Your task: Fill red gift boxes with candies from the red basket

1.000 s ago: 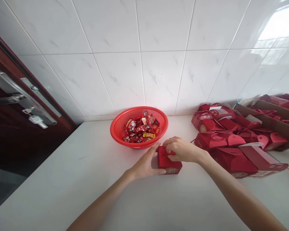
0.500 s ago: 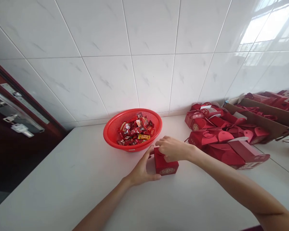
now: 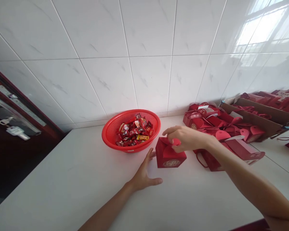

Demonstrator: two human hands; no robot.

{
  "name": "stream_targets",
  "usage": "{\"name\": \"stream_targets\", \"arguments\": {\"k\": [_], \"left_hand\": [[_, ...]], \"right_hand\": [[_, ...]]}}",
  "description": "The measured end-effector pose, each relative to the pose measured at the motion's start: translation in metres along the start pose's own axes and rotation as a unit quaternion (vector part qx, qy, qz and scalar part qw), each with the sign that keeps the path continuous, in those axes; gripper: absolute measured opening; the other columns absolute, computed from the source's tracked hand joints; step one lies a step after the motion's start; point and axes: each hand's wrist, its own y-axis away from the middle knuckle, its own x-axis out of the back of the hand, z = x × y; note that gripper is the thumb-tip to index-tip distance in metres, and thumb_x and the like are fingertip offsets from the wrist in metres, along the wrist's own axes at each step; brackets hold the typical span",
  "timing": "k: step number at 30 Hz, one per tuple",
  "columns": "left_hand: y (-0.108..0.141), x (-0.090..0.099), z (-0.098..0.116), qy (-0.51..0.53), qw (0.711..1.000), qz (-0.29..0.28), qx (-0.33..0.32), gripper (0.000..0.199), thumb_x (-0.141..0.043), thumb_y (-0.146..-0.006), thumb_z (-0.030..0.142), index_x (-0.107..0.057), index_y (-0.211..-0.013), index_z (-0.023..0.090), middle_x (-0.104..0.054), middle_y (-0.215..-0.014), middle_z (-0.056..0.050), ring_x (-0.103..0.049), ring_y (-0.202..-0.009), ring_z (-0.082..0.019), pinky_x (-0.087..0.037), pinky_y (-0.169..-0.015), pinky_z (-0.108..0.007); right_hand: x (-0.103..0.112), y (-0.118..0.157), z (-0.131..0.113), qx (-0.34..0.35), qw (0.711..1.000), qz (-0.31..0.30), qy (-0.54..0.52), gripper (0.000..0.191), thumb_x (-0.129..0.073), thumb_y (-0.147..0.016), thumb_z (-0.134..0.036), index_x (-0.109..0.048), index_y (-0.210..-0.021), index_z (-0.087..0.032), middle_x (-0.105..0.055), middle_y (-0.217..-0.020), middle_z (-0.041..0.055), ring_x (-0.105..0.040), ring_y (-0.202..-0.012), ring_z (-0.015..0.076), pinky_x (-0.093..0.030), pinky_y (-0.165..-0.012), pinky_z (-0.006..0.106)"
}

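Note:
A small red gift box (image 3: pixel 170 155) with a gold print on its front hangs slightly tilted under my right hand (image 3: pixel 183 138), whose fingers are closed on its folded top. Left of the box, my left hand (image 3: pixel 142 176) has its thumb and fingers spread, apart from the box and holding nothing. Behind my left hand stands a red plastic basket (image 3: pixel 107 134) with wrapped candies (image 3: pixel 135 131) in it. Part of the box's top is hidden by my right fingers.
At the right, several red gift boxes (image 3: pixel 207 120) lie in a pile beside a brown cardboard carton (image 3: pixel 262 120) holding more red packaging. A tiled wall (image 3: pixel 149 77) rises behind the white tabletop (image 3: pixel 86 173). A dark door with keys (image 3: pixel 16 131) stands at the left.
The gift box has moved up and to the right in my right hand. My left hand has let go of it and stays open beside it. The view has shifted slightly.

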Motion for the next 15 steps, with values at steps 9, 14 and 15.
{"name": "stream_targets", "arguments": {"k": [9,14,15], "left_hand": [[0.003,0.002,0.002,-0.043,0.999,-0.022,0.023,0.110,-0.080,-0.077,0.056,-0.017,-0.163,0.028,-0.029,-0.166,-0.018,-0.037,-0.149,-0.037,-0.029,-0.122,-0.061],[0.003,0.003,0.003,-0.063,0.998,-0.020,0.022,0.099,-0.077,-0.080,0.048,-0.024,-0.161,0.027,-0.034,-0.163,-0.017,-0.039,-0.147,-0.037,-0.032,-0.121,-0.061],[0.003,0.003,0.003,-0.062,0.998,-0.020,0.022,0.097,-0.076,-0.081,0.047,-0.025,-0.161,0.028,-0.033,-0.163,-0.017,-0.040,-0.147,-0.038,-0.032,-0.121,-0.061]], "right_hand": [[0.132,0.079,0.043,-0.214,0.954,0.125,0.167,0.023,-0.069,-0.082,-0.037,-0.079,-0.073,-0.019,-0.068,-0.137,0.0011,-0.072,-0.088,0.0138,-0.051,-0.077,0.038],[0.174,0.134,0.087,-0.389,0.878,0.097,0.260,0.074,-0.028,-0.089,-0.060,-0.078,-0.064,-0.011,-0.071,-0.133,0.0033,-0.072,-0.088,0.0127,-0.039,-0.066,0.043],[0.176,0.145,0.098,-0.401,0.874,0.103,0.253,0.076,-0.026,-0.093,-0.057,-0.077,-0.062,-0.010,-0.073,-0.130,0.0057,-0.073,-0.087,0.0114,-0.040,-0.064,0.042]]}}
